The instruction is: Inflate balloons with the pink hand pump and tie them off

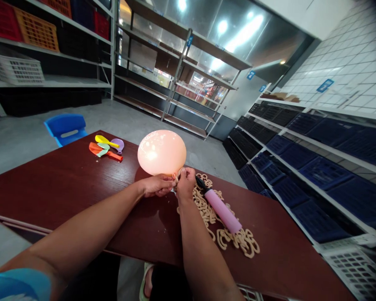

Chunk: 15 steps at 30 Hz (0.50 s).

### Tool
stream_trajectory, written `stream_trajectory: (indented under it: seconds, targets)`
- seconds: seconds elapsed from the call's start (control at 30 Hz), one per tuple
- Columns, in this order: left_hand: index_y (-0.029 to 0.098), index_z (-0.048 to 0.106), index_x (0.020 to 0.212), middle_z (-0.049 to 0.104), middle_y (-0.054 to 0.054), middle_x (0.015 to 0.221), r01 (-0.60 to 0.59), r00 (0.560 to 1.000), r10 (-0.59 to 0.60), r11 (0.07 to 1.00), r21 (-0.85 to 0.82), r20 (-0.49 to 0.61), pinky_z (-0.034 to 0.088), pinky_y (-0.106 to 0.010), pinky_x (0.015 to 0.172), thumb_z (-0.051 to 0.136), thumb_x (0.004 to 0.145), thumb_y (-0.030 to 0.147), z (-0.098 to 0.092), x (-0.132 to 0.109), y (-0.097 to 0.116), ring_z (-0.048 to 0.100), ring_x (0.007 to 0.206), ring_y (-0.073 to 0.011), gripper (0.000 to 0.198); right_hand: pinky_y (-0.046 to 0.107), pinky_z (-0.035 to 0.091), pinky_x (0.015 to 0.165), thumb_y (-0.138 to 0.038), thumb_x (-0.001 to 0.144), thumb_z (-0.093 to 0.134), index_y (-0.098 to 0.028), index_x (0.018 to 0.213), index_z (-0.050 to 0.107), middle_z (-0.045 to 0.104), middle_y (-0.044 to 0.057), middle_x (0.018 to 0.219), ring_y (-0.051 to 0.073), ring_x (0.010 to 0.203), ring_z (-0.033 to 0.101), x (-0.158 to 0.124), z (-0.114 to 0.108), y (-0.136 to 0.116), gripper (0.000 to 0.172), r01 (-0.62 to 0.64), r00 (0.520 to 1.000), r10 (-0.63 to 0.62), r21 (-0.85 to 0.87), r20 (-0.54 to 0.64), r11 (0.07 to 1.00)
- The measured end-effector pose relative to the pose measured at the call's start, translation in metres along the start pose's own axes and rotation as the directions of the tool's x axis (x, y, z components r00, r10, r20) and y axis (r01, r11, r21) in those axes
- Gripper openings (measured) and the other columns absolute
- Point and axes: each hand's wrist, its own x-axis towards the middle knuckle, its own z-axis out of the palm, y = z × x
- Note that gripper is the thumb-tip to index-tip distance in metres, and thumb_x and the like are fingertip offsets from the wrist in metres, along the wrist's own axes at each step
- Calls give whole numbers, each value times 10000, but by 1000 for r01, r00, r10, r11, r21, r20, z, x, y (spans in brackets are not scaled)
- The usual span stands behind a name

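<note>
An inflated peach-orange balloon with pale printed marks rests at the far edge of the table, its neck toward me. My left hand is closed in a pinch at the balloon's neck. Close against it, my right hand is also closed, with finger and thumb pressed together beside the orange neck. What exactly the right fingers grip is too small to tell. A pink hand pump with a black nozzle end lies just right of my right hand. Under and around it spreads a loose heap of beige cord.
Several flat balloons in yellow, purple, green and orange lie at the left of the dark red table. A blue chair stands behind it. Shelves with dark blue crates line the right; metal racks stand at the back.
</note>
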Motion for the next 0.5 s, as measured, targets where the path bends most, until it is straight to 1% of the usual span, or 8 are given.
stream_trajectory:
  seconds: [0.07, 0.13, 0.2, 0.27, 0.33, 0.4, 0.43, 0.5]
  targets:
    - [155, 439, 633, 328, 60, 465, 3, 999, -3, 1000, -9, -46, 106, -176, 363, 637, 704, 373, -1, 1, -1, 225, 364, -27, 304, 196, 350, 422, -327, 814, 408, -216, 773, 378, 425, -90, 524, 73, 409, 399, 3, -2, 2, 122, -4, 1000, 4, -10, 19, 1000]
    - [149, 487, 678, 390, 42, 514, 1, 990, -5, 999, -33, -140, 117, -168, 360, 630, 701, 402, -3, 3, -2, 292, 378, -35, 292, 209, 377, 446, -336, 827, 390, -217, 798, 384, 463, -79, 542, 86, 428, 437, 4, -5, 3, 123, 14, 999, -11, -57, 53, 998]
    - [151, 554, 779, 506, 2, 626, -10, 976, -13, 994, -104, -217, 195, -163, 363, 608, 703, 457, -7, 7, -3, 418, 442, -59, 320, 229, 412, 504, -330, 833, 390, -216, 818, 404, 509, -57, 592, 102, 486, 484, 3, -7, 2, 117, 90, 992, -74, -165, 100, 982]
    - [151, 591, 859, 583, -42, 757, -45, 956, -16, 979, -200, -294, 318, -179, 413, 585, 702, 519, -13, 11, -4, 526, 557, -98, 400, 250, 432, 587, -308, 832, 396, -215, 820, 431, 545, -29, 667, 116, 574, 521, -1, -7, 1, 101, 225, 967, -176, -288, 184, 931]
    - [137, 604, 839, 602, -58, 780, -127, 907, 16, 963, -238, -421, 391, -197, 482, 627, 676, 511, -20, 14, -7, 562, 624, -117, 408, 264, 428, 655, -289, 831, 398, -213, 807, 454, 568, 0, 741, 132, 666, 538, -6, -6, 1, 97, 367, 918, -269, -366, 292, 855]
    - [122, 603, 783, 589, -45, 713, -216, 834, 72, 955, -203, -547, 399, -192, 495, 705, 631, 428, -26, 17, -11, 549, 600, -103, 356, 270, 417, 683, -278, 831, 396, -211, 799, 470, 580, 20, 781, 146, 721, 540, -9, -4, 2, 105, 472, 864, -324, -395, 387, 788]
    - [115, 602, 761, 575, -34, 679, -247, 803, 100, 953, -175, -587, 388, -185, 482, 733, 612, 380, -30, 18, -13, 529, 568, -87, 331, 269, 413, 688, -277, 831, 397, -210, 799, 476, 583, 25, 787, 150, 735, 540, -10, -3, 2, 108, 506, 843, -341, -401, 416, 763]
    - [101, 602, 733, 551, -19, 630, -284, 768, 136, 948, -143, -626, 360, -175, 446, 753, 594, 334, -35, 19, -15, 484, 510, -64, 310, 263, 406, 688, -287, 836, 400, -208, 805, 490, 588, 28, 791, 152, 740, 539, -10, -2, 3, 124, 544, 820, -358, -412, 447, 731]
